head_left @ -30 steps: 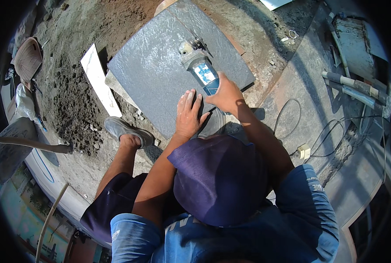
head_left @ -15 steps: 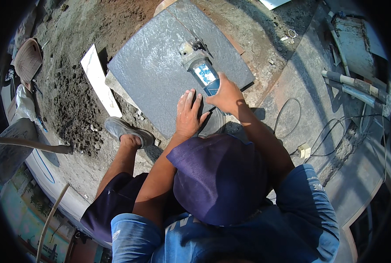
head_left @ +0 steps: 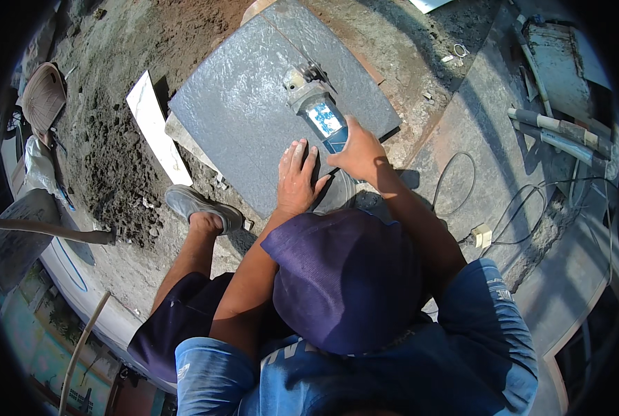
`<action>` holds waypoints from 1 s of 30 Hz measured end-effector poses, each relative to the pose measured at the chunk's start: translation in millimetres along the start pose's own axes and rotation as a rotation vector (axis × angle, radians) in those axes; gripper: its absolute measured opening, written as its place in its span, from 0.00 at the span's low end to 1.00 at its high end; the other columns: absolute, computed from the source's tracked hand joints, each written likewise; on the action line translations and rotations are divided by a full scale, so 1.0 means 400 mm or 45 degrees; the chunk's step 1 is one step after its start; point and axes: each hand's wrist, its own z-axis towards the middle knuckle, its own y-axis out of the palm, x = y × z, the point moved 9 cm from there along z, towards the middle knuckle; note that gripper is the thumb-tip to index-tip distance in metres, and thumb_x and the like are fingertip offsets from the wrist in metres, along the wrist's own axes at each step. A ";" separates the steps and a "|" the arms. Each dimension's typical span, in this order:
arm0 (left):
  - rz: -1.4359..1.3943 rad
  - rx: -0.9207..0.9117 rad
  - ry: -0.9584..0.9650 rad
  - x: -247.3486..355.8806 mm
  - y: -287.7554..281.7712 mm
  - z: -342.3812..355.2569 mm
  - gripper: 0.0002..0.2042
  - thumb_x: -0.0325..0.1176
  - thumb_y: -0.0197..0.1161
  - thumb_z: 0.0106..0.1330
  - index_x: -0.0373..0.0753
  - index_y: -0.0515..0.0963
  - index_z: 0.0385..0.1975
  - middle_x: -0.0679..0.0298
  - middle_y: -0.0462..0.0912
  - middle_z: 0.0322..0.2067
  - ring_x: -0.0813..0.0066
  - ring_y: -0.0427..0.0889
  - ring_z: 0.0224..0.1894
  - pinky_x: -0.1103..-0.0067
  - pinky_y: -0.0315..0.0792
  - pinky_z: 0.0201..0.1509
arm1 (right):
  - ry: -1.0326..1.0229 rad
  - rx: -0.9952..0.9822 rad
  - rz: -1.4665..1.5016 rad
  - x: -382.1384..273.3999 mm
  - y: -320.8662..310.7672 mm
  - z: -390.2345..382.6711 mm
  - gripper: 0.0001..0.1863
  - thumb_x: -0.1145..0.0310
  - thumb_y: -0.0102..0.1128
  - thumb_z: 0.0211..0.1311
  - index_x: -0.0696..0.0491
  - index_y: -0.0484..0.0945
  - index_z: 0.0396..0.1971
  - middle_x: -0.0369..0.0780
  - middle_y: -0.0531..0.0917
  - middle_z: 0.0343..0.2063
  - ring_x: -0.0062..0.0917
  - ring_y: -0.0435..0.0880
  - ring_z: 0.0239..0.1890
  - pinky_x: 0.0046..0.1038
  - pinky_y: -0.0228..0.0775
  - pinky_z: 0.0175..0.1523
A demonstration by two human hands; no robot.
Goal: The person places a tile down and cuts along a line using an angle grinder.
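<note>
A large dark grey stone-textured tile (head_left: 226, 97) lies in front of me, with a thin straight line running down from its far edge. My right hand (head_left: 361, 154) is wrapped round the rear body of a blue and grey angle grinder (head_left: 316, 111). The grinder's head and cutting disc are toward the far side, at the near end of that line. Whether the disc touches the tile or spins, I cannot make out. Flat on the tile, left of the grinder, rests my left hand (head_left: 297, 177) with its fingers stretched out. The cap below hides part of the tile's near edge.
A white tile strip (head_left: 158, 128) lies left of the tile, by my shoe (head_left: 205, 209). Beyond it are rough soil, a woven hat (head_left: 44, 96) and a hoe (head_left: 49, 229). At right, a black cable (head_left: 517, 222) with a pale socket (head_left: 482, 236) runs toward grey pipes (head_left: 562, 132).
</note>
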 end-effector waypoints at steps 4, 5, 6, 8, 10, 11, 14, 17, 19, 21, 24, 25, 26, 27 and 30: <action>-0.012 0.002 0.002 0.001 -0.002 0.002 0.38 0.41 0.77 0.55 0.40 0.69 0.66 0.49 0.64 0.69 0.43 0.61 0.72 0.54 0.58 0.73 | -0.001 0.013 -0.013 0.000 -0.005 -0.005 0.48 0.60 0.73 0.43 0.61 0.63 0.65 0.57 0.83 0.50 0.51 0.82 0.56 0.43 0.74 0.61; -0.009 -0.001 0.002 0.001 -0.002 0.001 0.38 0.41 0.77 0.55 0.39 0.69 0.66 0.49 0.64 0.69 0.44 0.61 0.72 0.54 0.58 0.73 | 0.003 0.005 -0.006 0.000 -0.005 -0.006 0.48 0.60 0.73 0.42 0.61 0.63 0.66 0.57 0.83 0.50 0.51 0.82 0.56 0.42 0.74 0.61; -0.005 -0.005 0.003 0.001 -0.002 0.001 0.38 0.41 0.77 0.55 0.39 0.69 0.66 0.49 0.63 0.70 0.44 0.61 0.72 0.54 0.58 0.73 | 0.003 0.005 -0.006 0.001 -0.004 -0.006 0.48 0.60 0.73 0.42 0.61 0.63 0.66 0.57 0.83 0.50 0.51 0.82 0.56 0.42 0.74 0.61; -0.010 -0.005 -0.001 0.001 -0.002 0.000 0.38 0.41 0.77 0.55 0.39 0.69 0.66 0.49 0.63 0.70 0.44 0.61 0.72 0.54 0.58 0.73 | 0.012 -0.010 0.000 0.007 0.000 -0.003 0.49 0.60 0.73 0.42 0.60 0.62 0.66 0.57 0.83 0.50 0.51 0.82 0.56 0.42 0.74 0.61; -0.014 -0.004 -0.006 0.000 -0.001 0.000 0.38 0.41 0.77 0.54 0.40 0.69 0.66 0.49 0.63 0.70 0.44 0.61 0.72 0.54 0.58 0.73 | 0.012 -0.012 -0.003 0.010 0.001 -0.002 0.48 0.60 0.73 0.42 0.60 0.63 0.66 0.57 0.83 0.50 0.51 0.82 0.55 0.43 0.74 0.61; -0.016 0.001 -0.006 0.000 -0.002 0.000 0.38 0.41 0.77 0.54 0.40 0.69 0.66 0.49 0.64 0.69 0.44 0.61 0.72 0.54 0.58 0.73 | 0.013 -0.014 -0.006 0.009 0.002 -0.002 0.48 0.60 0.73 0.42 0.60 0.63 0.66 0.57 0.83 0.49 0.51 0.82 0.55 0.43 0.74 0.60; -0.018 0.008 -0.009 0.000 -0.003 -0.001 0.38 0.41 0.77 0.54 0.40 0.69 0.66 0.49 0.64 0.69 0.44 0.61 0.72 0.54 0.58 0.73 | 0.005 0.009 -0.019 0.005 -0.004 -0.008 0.47 0.60 0.73 0.42 0.60 0.63 0.65 0.57 0.83 0.49 0.51 0.83 0.55 0.43 0.74 0.60; -0.018 0.008 -0.009 0.001 -0.003 -0.001 0.38 0.41 0.77 0.54 0.40 0.70 0.66 0.49 0.64 0.69 0.44 0.61 0.72 0.54 0.59 0.73 | -0.011 -0.003 0.018 0.008 -0.001 -0.007 0.47 0.61 0.73 0.42 0.60 0.64 0.64 0.57 0.83 0.49 0.51 0.82 0.55 0.43 0.74 0.60; -0.016 0.006 -0.009 0.000 -0.002 -0.001 0.38 0.41 0.78 0.54 0.40 0.69 0.66 0.49 0.64 0.69 0.44 0.61 0.72 0.54 0.59 0.73 | -0.005 -0.011 0.021 0.010 -0.001 -0.008 0.46 0.61 0.73 0.42 0.61 0.64 0.64 0.57 0.83 0.49 0.51 0.82 0.55 0.43 0.74 0.60; -0.008 -0.003 -0.016 -0.001 -0.001 0.000 0.38 0.41 0.78 0.54 0.40 0.69 0.66 0.49 0.64 0.70 0.44 0.61 0.72 0.54 0.58 0.74 | -0.001 -0.019 0.023 0.011 0.001 -0.009 0.46 0.61 0.73 0.42 0.61 0.64 0.64 0.58 0.83 0.49 0.51 0.82 0.55 0.42 0.74 0.60; -0.021 -0.008 -0.018 -0.001 0.000 0.000 0.38 0.41 0.78 0.54 0.40 0.69 0.66 0.49 0.64 0.70 0.44 0.60 0.73 0.54 0.58 0.74 | -0.002 -0.001 0.020 0.017 0.003 -0.011 0.45 0.61 0.72 0.42 0.61 0.64 0.63 0.58 0.83 0.48 0.51 0.82 0.55 0.43 0.74 0.60; -0.021 -0.008 -0.017 0.000 0.001 0.000 0.38 0.41 0.78 0.54 0.40 0.69 0.66 0.49 0.64 0.70 0.44 0.60 0.73 0.54 0.58 0.74 | -0.008 0.038 0.018 0.022 0.001 -0.010 0.44 0.61 0.73 0.41 0.61 0.66 0.61 0.56 0.84 0.46 0.50 0.84 0.52 0.41 0.76 0.57; -0.022 -0.009 -0.016 -0.001 0.001 -0.001 0.38 0.41 0.77 0.54 0.40 0.69 0.66 0.49 0.63 0.70 0.44 0.60 0.73 0.54 0.58 0.74 | -0.016 0.076 0.016 0.022 -0.004 -0.011 0.43 0.61 0.74 0.39 0.60 0.68 0.60 0.55 0.85 0.45 0.49 0.85 0.50 0.40 0.77 0.55; -0.022 -0.009 -0.015 -0.001 0.002 -0.001 0.38 0.42 0.77 0.54 0.40 0.69 0.66 0.49 0.63 0.70 0.45 0.60 0.73 0.54 0.58 0.74 | -0.017 0.076 0.016 0.022 -0.003 -0.012 0.43 0.61 0.74 0.39 0.60 0.68 0.60 0.55 0.85 0.45 0.49 0.85 0.50 0.40 0.77 0.55; -0.014 -0.006 -0.016 -0.003 0.003 -0.003 0.38 0.42 0.77 0.55 0.40 0.69 0.66 0.49 0.63 0.70 0.45 0.60 0.73 0.54 0.58 0.74 | -0.016 0.069 0.008 0.019 -0.004 -0.014 0.44 0.61 0.74 0.40 0.60 0.68 0.60 0.55 0.84 0.45 0.49 0.85 0.50 0.39 0.77 0.55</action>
